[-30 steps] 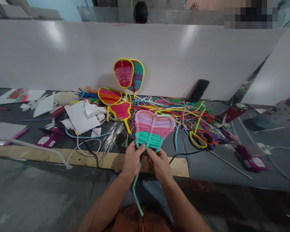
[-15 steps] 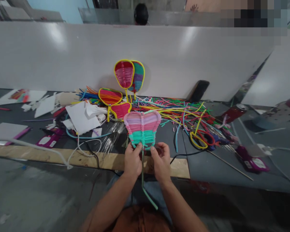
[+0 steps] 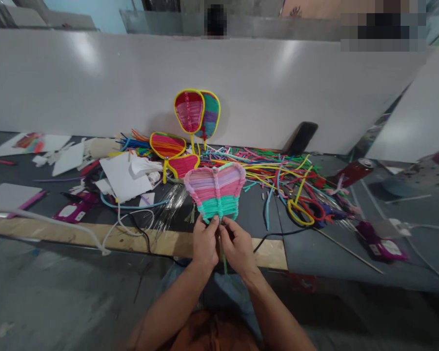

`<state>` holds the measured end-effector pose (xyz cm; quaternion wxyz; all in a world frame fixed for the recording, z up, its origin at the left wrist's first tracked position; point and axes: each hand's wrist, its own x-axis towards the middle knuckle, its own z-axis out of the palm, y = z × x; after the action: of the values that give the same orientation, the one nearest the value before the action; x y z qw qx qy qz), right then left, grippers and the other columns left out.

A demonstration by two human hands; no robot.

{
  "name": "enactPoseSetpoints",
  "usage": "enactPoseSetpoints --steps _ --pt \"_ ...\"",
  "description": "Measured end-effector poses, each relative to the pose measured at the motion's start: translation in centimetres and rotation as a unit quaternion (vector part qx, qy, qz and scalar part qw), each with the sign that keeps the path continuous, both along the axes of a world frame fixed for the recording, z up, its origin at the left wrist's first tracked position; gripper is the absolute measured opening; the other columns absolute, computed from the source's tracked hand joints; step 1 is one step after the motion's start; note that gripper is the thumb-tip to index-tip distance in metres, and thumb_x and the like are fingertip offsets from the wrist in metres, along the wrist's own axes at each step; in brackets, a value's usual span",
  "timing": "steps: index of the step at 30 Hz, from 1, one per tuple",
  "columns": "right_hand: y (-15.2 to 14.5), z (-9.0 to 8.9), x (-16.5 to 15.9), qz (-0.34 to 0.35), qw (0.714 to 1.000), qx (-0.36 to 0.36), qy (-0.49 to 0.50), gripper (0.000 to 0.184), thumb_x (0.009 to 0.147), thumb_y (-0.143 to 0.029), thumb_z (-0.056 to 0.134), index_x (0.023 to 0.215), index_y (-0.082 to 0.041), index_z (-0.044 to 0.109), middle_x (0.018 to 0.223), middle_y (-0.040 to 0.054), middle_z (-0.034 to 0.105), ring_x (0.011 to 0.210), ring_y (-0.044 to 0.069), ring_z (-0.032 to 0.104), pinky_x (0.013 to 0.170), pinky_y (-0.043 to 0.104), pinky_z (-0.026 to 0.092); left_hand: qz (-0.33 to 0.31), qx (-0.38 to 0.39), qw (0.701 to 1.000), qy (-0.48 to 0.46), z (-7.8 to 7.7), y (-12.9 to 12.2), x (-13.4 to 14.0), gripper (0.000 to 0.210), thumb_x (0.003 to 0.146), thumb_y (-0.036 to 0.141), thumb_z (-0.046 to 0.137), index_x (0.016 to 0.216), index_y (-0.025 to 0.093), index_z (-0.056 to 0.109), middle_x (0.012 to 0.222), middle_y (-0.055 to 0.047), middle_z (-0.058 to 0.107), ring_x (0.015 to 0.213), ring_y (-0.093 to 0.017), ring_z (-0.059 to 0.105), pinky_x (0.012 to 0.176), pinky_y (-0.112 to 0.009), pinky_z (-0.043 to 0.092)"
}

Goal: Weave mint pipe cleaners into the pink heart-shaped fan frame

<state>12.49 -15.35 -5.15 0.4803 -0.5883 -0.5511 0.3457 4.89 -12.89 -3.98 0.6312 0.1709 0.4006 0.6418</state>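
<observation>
A fan-shaped piece of woven pipe cleaners [image 3: 229, 189], pink and lilac above and turquoise below, is held upright over the table's front edge. Its lower left edge is pinched by my left hand [image 3: 205, 246], thumb in front at the middle rib. Close beside it, my right hand [image 3: 238, 247] is closed at the base of the rib, thumb and fingertips together around the top of the green stem [image 3: 225, 263]. That stem hangs down between my hands, partly hidden by them.
Finished yellow-rimmed fans [image 3: 189, 111] lean on the white partition [image 3: 131, 83]. Loose pipe cleaners [image 3: 256, 165] are heaped behind the work. To the right are scissors [image 3: 300, 213], a can [image 3: 356, 171] and a phone [image 3: 303, 139]; paper pieces [image 3: 126, 178] and cables [image 3: 128, 230] lie left.
My right hand has moved left from the fan's lower right corner to the stem at its base. The fan has shifted slightly, and less of the hanging stem shows.
</observation>
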Motion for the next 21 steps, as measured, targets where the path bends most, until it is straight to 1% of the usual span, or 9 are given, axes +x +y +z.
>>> enactPoseSetpoints --steps 3,6,8,12,15,18,21 --pt "0.4 0.7 0.3 0.026 0.995 -0.046 0.086 0.028 0.082 -0.032 0.052 0.1 -0.017 0.067 0.084 0.0038 0.071 0.074 0.016 0.062 0.07 0.026 0.048 0.007 0.003 1.0 0.014 -0.1 0.0 0.1 0.03 0.058 0.021 0.077 0.08 0.017 0.058 0.07 0.004 0.067 0.064 -0.01 0.062 0.069 -0.023 0.047" --pt "0.8 1.1 0.6 0.037 0.985 -0.052 0.159 0.024 0.079 -0.032 0.054 0.089 -0.016 0.069 0.08 0.0022 0.07 0.072 0.015 0.061 0.07 0.025 0.048 -0.003 0.025 1.0 0.014 -0.3 0.1 0.3 0.029 0.06 0.021 0.076 0.083 0.017 0.059 0.075 0.002 0.068 0.068 -0.012 0.064 0.072 -0.025 0.047" --pt "0.9 1.1 0.6 0.034 0.981 -0.051 0.185 0.022 0.078 -0.031 0.055 0.085 -0.016 0.069 0.076 0.0012 0.069 0.07 0.014 0.059 0.069 0.025 0.047 -0.014 0.039 0.999 0.013 -0.4 0.2 0.4 0.029 0.062 0.02 0.075 0.086 0.017 0.059 0.078 0.001 0.068 0.07 -0.013 0.064 0.074 -0.027 0.047" --pt "0.9 0.9 0.8 0.019 0.984 -0.051 0.171 0.023 0.077 -0.032 0.055 0.086 -0.015 0.069 0.074 0.0007 0.067 0.065 0.013 0.056 0.065 0.024 0.045 -0.027 0.049 0.998 0.034 -0.6 0.4 0.2 0.028 0.062 0.019 0.075 0.086 0.018 0.06 0.075 0.002 0.068 0.071 -0.013 0.063 0.078 -0.028 0.047" --pt "0.9 0.8 1.2 0.009 0.988 -0.046 0.147 0.024 0.077 -0.031 0.054 0.086 -0.015 0.069 0.073 0.0007 0.066 0.064 0.013 0.054 0.064 0.023 0.044 -0.047 0.056 0.995 0.067 -0.9 0.6 -0.3 0.029 0.061 0.021 0.075 0.086 0.017 0.062 0.08 0.0 0.068 0.077 -0.014 0.063 0.082 -0.03 0.045" --pt "1.0 0.7 1.6 0.019 0.988 -0.048 0.146 0.024 0.077 -0.031 0.054 0.085 -0.014 0.069 0.073 0.0007 0.065 0.065 0.012 0.053 0.064 0.023 0.043 -0.078 0.059 0.988 0.117 -1.1 0.7 -1.1 0.031 0.062 0.02 0.073 0.091 0.017 0.063 0.088 -0.002 0.069 0.082 -0.015 0.062 0.085 -0.03 0.044" --pt "1.1 0.5 1.8 0.026 0.987 -0.05 0.149 0.025 0.078 -0.032 0.054 0.086 -0.014 0.068 0.072 0.0008 0.065 0.063 0.012 0.053 0.063 0.023 0.043 -0.101 0.068 0.98 0.158 -1.1 0.7 -1.7 0.029 0.063 0.018 0.071 0.092 0.017 0.063 0.089 -0.002 0.069 0.082 -0.016 0.062 0.084 -0.03 0.044"
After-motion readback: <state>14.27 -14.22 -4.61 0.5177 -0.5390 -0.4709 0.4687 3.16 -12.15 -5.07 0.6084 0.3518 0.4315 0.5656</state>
